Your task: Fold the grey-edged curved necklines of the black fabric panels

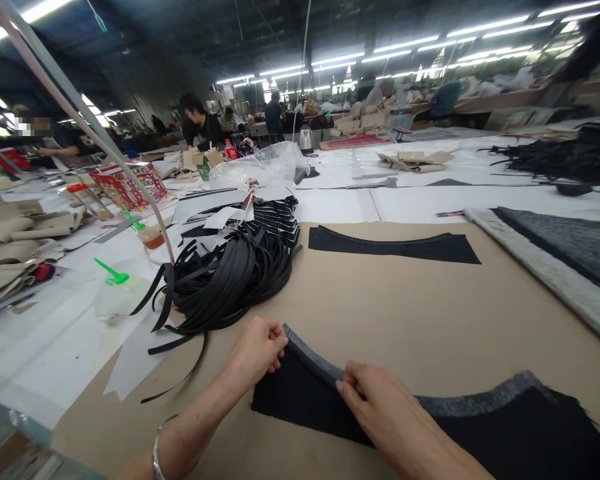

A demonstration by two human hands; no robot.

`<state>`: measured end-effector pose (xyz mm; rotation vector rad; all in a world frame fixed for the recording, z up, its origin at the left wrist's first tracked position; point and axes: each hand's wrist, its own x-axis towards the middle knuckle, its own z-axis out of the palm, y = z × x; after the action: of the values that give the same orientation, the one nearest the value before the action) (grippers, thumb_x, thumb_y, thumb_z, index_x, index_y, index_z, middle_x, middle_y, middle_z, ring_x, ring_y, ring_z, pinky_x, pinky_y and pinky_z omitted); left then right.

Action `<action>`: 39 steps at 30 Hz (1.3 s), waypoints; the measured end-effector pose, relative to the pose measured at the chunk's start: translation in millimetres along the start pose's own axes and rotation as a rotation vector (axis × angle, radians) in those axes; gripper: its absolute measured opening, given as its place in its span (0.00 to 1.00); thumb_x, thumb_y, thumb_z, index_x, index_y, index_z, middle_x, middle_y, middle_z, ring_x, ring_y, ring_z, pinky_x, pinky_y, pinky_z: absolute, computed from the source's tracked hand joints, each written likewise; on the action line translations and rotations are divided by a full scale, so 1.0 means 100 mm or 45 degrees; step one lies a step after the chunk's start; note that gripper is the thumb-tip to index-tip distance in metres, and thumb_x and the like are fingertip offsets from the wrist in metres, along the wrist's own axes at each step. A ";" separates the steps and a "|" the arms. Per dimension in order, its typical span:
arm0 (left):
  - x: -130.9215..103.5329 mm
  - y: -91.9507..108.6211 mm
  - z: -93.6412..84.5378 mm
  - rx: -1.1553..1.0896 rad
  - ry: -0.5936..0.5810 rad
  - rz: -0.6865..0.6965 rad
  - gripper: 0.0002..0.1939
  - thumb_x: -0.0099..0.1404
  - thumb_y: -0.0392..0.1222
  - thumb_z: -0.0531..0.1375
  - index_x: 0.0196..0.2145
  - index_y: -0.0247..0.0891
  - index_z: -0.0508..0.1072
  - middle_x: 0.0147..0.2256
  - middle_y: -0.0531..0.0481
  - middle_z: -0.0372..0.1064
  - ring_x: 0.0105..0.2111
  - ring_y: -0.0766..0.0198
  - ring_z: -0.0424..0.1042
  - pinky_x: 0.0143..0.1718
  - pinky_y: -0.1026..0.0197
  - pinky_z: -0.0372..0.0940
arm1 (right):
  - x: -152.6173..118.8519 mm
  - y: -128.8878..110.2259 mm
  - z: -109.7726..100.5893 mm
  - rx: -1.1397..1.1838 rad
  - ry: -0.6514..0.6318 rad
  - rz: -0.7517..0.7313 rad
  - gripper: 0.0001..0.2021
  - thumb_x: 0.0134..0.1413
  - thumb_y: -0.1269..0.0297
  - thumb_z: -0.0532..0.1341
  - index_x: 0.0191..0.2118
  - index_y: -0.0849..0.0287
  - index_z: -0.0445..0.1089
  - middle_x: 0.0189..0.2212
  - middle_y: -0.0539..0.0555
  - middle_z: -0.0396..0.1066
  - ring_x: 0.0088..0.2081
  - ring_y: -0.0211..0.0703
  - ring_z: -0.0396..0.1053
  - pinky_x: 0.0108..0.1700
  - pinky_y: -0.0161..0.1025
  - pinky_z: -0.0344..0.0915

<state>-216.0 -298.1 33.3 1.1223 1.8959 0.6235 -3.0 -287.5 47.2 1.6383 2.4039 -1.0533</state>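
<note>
A black fabric panel (pixel 305 397) with a grey edge strip (pixel 460 405) folded along its curved side lies in front of me. My left hand (pixel 260 343) pinches the strip's end at the panel's upper left corner. Further right along the same curve, my right hand (pixel 367 393) has thumb and fingers closed on the folded edge. The fabric between the two hands is flat on tan paper. A second black piece (pixel 390 247) with a curved upper edge rests beyond my hands. Just left of it sits a bundle of black strips (pixel 230 273).
Tan paper (pixel 430 320) covers the near table. To the left stand a bottle with a green spout (pixel 120 290), a second spouted bottle (pixel 150 235) and a slanting pole (pixel 90 127). A pale-edged board with grey fabric (pixel 545 267) lies right. Other people work in the background.
</note>
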 end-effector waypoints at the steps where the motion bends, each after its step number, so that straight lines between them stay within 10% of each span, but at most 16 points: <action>1: 0.00 0.00 0.01 0.014 0.001 0.002 0.07 0.61 0.28 0.53 0.27 0.31 0.68 0.21 0.50 0.67 0.18 0.63 0.69 0.13 0.71 0.59 | 0.00 0.00 0.00 -0.002 -0.005 0.007 0.11 0.60 0.66 0.52 0.27 0.59 0.65 0.23 0.52 0.69 0.26 0.38 0.61 0.28 0.35 0.47; 39: 0.05 -0.07 0.15 0.271 0.142 0.083 0.07 0.57 0.30 0.53 0.25 0.34 0.70 0.19 0.52 0.64 0.18 0.65 0.66 0.21 0.68 0.54 | 0.05 0.02 -0.01 -0.009 0.009 -0.003 0.12 0.58 0.69 0.51 0.24 0.61 0.63 0.21 0.53 0.66 0.23 0.36 0.58 0.27 0.36 0.45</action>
<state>-208.1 -296.7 18.4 1.3126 2.0656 0.5395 -3.3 -282.5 44.7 1.6403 2.4122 -1.0401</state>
